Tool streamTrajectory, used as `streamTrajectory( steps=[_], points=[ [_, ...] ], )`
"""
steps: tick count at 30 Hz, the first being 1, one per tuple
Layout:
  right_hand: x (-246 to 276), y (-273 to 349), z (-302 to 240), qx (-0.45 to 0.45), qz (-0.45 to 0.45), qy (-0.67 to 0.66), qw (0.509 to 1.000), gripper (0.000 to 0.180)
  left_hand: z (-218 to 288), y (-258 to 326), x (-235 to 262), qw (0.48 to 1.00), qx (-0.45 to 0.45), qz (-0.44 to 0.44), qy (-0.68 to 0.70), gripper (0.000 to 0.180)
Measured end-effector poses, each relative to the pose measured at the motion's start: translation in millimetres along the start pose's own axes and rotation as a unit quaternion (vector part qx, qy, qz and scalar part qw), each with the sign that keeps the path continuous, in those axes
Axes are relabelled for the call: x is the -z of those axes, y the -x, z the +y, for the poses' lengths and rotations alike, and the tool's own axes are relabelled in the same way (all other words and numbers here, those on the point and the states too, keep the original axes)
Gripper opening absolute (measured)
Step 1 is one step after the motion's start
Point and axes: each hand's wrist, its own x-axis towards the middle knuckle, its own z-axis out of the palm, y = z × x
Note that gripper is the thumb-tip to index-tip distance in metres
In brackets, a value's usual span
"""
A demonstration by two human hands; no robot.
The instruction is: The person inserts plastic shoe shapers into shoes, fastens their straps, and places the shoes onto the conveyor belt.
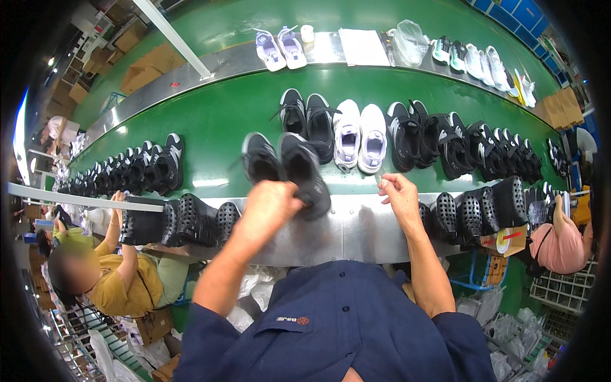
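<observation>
My left hand [272,205] is closed on the heel end of a black sneaker [304,175] with grey trim. A second black sneaker [259,159], blurred by motion, is tilted alongside it and seems to be held with it; the hand hides where they meet. Both are over the near edge of the green belt. My right hand [401,194] is raised over the metal edge, thumb and fingertips pinched together; I cannot make out anything between them. Just beyond it stands a pair of white sneakers [359,137]. Another black pair [307,124] stands to their left.
Rows of black sneakers [137,167] line the belt on both sides. Perforated black shoe forms [196,219] stand on the metal ledge [344,226]. Across the belt, a far ledge holds white-lilac sneakers [280,49], papers [363,48] and a plastic bag [409,43]. Co-workers sit left and right.
</observation>
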Motion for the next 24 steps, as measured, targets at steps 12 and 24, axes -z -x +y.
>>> streamTrajectory(
  steps=[12, 24],
  points=[
    [-12.8, -6.7, 21.2, 0.194, 0.060, 0.308, 0.929, 0.040, -274.8, -68.6, -8.8, 0.950, 0.140, -0.057, -0.273, 0.030],
    [-95.4, -111.1, 22.9, 0.047, -0.086, 0.601, 0.793, 0.060, -85.8, -164.1, -76.3, 0.990, 0.042, -0.054, -0.124, 0.075]
  ],
)
